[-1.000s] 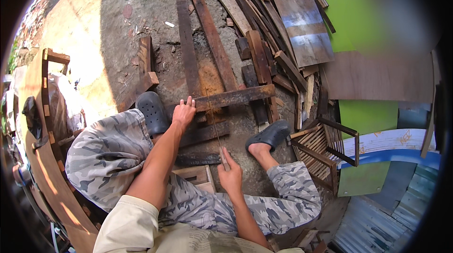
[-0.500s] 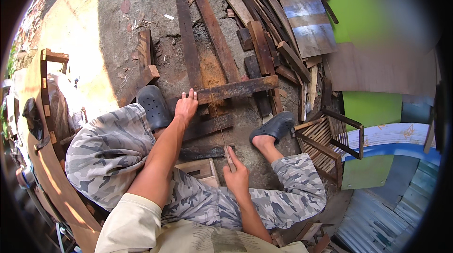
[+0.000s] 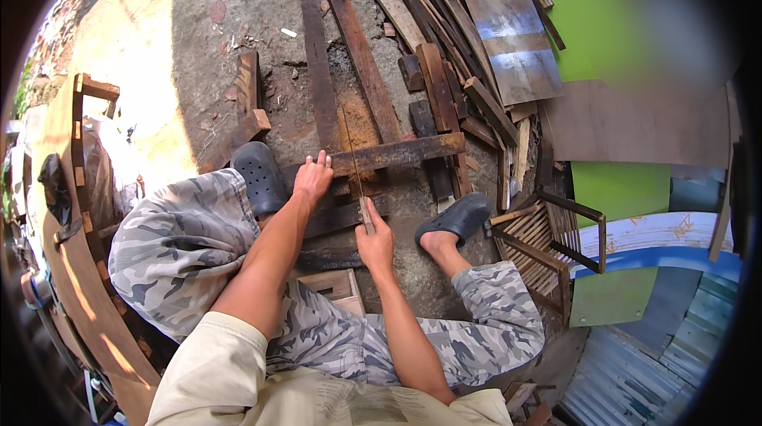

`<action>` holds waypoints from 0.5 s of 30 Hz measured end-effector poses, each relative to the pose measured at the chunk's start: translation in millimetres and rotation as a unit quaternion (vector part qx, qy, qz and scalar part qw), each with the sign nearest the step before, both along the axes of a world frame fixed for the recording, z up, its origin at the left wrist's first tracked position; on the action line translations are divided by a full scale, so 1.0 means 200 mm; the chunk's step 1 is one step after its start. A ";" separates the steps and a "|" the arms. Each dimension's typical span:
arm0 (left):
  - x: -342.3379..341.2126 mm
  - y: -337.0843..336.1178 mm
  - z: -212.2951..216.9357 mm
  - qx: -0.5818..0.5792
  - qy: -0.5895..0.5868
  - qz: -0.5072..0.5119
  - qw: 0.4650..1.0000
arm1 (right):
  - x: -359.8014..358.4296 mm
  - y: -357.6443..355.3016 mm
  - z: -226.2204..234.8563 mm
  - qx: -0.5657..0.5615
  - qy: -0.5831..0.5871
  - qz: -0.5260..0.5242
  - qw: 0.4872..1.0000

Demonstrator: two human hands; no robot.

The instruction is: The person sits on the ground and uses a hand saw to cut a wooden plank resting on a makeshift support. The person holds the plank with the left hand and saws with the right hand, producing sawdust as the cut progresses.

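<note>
A dark wooden beam lies crosswise over other timbers on the ground. My left hand holds it down near its left part, with the fingertips over the top and the thumb hidden. A thin handsaw crosses the beam just right of that hand, its narrow blade pointing away from me. My right hand is closed round the saw's wooden handle, on the near side of the beam. Two long planks run away from the beam, with orange-brown sawdust between them.
My dark clogs stand either side of the work. Stacked timber lies on the right, near a slatted wooden piece. A long curved-looking board borders the left. Beneath my legs is a wooden box.
My right hand has pushed the saw forward, away from me, so more blade now reaches past the beam. My left hand stays in place on the beam.
</note>
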State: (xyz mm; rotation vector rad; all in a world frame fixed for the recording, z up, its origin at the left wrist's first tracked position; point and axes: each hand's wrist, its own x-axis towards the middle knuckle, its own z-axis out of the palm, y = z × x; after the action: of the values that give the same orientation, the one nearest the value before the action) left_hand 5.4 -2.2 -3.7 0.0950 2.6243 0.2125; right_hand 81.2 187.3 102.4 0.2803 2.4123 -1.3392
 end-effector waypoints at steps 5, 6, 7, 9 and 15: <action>0.00 0.03 0.00 0.005 -0.002 0.011 1.000 | 0.32 0.18 0.47 0.016 -0.086 -0.008 0.996; 0.01 0.03 0.00 0.006 -0.004 0.011 1.000 | 0.35 0.19 0.48 0.017 -0.081 -0.007 0.997; 0.01 0.03 0.00 0.006 -0.006 0.011 1.000 | 0.37 0.20 0.49 0.016 -0.075 -0.004 0.997; 0.01 0.02 0.00 0.005 -0.007 0.001 1.000 | 0.36 0.19 0.46 0.016 -0.087 -0.008 0.996; -0.02 0.02 0.01 0.016 0.014 -0.020 1.000 | -0.05 0.04 -0.14 -0.028 0.055 -0.009 0.998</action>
State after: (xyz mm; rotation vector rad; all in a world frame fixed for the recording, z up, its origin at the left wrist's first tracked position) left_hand 2.0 2.7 -0.8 0.1634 2.6438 0.2410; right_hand 72.0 195.2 74.2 0.2184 2.4623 -1.4628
